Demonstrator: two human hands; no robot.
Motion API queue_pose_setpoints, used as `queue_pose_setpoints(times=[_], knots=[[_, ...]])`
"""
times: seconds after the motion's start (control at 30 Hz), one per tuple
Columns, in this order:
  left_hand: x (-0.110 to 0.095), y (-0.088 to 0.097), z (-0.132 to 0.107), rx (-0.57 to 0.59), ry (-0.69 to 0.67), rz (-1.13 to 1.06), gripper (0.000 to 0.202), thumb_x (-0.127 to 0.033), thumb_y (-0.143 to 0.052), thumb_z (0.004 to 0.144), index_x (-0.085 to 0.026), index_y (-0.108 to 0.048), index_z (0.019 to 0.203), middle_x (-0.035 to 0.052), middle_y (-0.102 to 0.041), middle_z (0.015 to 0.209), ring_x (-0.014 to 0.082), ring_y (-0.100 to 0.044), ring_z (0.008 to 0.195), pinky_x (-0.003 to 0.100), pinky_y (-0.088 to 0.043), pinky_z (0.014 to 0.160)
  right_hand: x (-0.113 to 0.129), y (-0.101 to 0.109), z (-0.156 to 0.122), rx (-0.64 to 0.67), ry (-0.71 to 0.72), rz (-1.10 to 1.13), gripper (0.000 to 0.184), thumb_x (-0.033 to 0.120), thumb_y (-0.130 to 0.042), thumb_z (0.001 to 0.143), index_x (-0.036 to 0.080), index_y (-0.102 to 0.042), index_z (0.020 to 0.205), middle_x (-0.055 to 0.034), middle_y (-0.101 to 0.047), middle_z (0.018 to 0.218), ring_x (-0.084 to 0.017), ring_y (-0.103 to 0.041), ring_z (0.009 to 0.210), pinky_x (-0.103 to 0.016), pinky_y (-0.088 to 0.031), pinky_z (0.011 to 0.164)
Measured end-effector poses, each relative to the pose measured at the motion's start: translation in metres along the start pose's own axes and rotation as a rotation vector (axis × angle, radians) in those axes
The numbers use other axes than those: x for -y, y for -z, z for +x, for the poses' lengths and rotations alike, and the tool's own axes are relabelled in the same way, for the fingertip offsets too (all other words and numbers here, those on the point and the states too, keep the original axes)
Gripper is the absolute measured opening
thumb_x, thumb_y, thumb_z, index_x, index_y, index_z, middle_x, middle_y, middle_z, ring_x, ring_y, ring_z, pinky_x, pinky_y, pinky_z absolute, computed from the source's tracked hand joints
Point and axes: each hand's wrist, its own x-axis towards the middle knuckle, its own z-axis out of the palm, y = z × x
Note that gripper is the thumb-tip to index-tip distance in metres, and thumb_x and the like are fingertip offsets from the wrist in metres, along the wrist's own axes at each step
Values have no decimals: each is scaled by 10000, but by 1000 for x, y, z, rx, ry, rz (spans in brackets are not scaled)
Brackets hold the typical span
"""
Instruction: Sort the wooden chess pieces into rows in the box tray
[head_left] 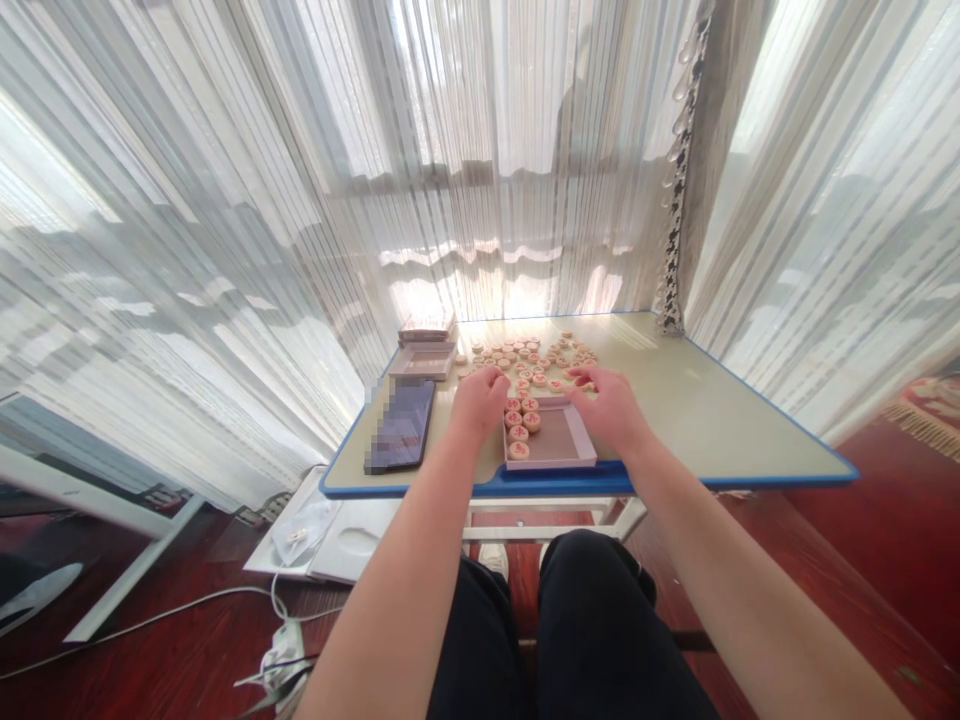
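**Both hands at the far end of a box of game discs**

Head view. Near the middle of the frame we look down on a pale beige tabletop with a blue rim (712, 410). At its near edge, in the centre, lies a shallow grey cardboard box (562, 440). Along the box's left side a few round wooden game discs with red marks (518, 433) lie flat. More of the same kind, the scattered discs (536, 355), cover the tabletop just above the box in the frame.

The left hand (480, 400) sits at the box's upper left corner, knuckles up, with its fingers curled down onto the discs there. We cannot tell whether it grips one. The right hand (611, 408) lies palm down over the box's upper right corner, fingers stretched left toward the scattered discs. Whether its fingertips have hold of a disc, we cannot tell.

Just left of the left hand a dark-screened phone (401, 428) lies flat, and above it sits a second flat grey box part (424, 360). Sheer white curtains (225, 200) fill the upper half of the frame. At lower left, on the red-brown wooden floor (187, 640), we see a white tray (352, 540) and a pale cable (150, 615).
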Motion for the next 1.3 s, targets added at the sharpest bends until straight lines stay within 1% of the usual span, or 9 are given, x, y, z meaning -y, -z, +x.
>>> queue_pose_setpoints(times=[0.1, 0.33, 0.47, 0.6, 0.73, 0.87, 1.0, 1.2, 1.3], knots=[[5, -4, 2, 7, 19, -40, 282, -287, -381, 777, -180, -578, 606, 12, -597, 629, 168, -553, 694, 278, -411, 651, -6, -4, 1, 15, 11, -40, 234, 340, -538, 744, 196, -673, 870, -68, -684, 838, -236, -580, 869, -433, -366, 897], [13, -11, 5, 36, 61, -191, 368, -359, -336, 820, -176, -630, 696, 42, -668, 795, 182, -589, 798, 309, -437, 774, -8, -6, 3, 63, 12, -130, 214, 288, -504, 760, 202, -697, 797, -66, -698, 862, -230, -585, 926, -427, -323, 949], [15, -12, 6, 29, 72, -216, 451, -454, -318, 838, -167, -646, 723, 63, -679, 865, 199, -594, 870, 325, -434, 836, -9, -7, 2, 71, 41, -90, 207, 309, -519, 765, 231, -708, 794, -45, -709, 899, -228, -582, 957, -435, -302, 975], [16, -14, 6, 70, 103, -244, 510, -510, -295, 845, -165, -656, 737, 76, -687, 903, 208, -599, 866, 330, -442, 821, -9, -9, -1, 92, 77, -87, 218, 355, -534, 766, 248, -721, 802, -35, -711, 916, -239, -566, 993, -442, -301, 980], [16, -15, 5, 84, 118, -232, 539, -538, -284, 850, -166, -634, 678, 74, -683, 810, 198, -598, 784, 316, -443, 765, -5, -8, -2, 114, 94, -100, 201, 339, -541, 760, 249, -721, 768, -27, -715, 874, -251, -561, 946, -432, -351, 929], [15, -14, 5, 103, 105, -202, 553, -532, -263, 860, -171, -587, 596, 51, -635, 669, 178, -567, 683, 303, -424, 688, -2, -5, -1, 147, 105, -95, 191, 312, -545, 759, 234, -719, 764, -34, -708, 852, -244, -565, 904, -412, -378, 902], [12, -11, 3, 122, 101, -177, 562, -545, -253, 860, -186, -554, 550, 25, -589, 589, 167, -540, 623, 298, -394, 636, 0, -4, -3, 175, 107, -93, 185, 304, -544, 758, 231, -714, 761, -38, -702, 851, -234, -571, 897, -390, -400, 871], [13, -9, 4, 95, 135, -226, 554, -549, -276, 851, -183, -542, 532, 28, -593, 601, 167, -544, 636, 293, -398, 650, 6, -1, 0, 178, 146, -192, 196, 303, -543, 755, 224, -710, 819, -38, -707, 837, -235, -588, 860, -371, -411, 823], [16, -11, 9, 74, 201, -262, 514, -535, -319, 836, -177, -549, 549, 24, -597, 609, 158, -541, 634, 278, -397, 633, 11, 2, 16, 212, 105, -233, 225, 312, -536, 758, 227, -706, 878, -34, -702, 784, -218, -599, 769, -328, -427, 711]])
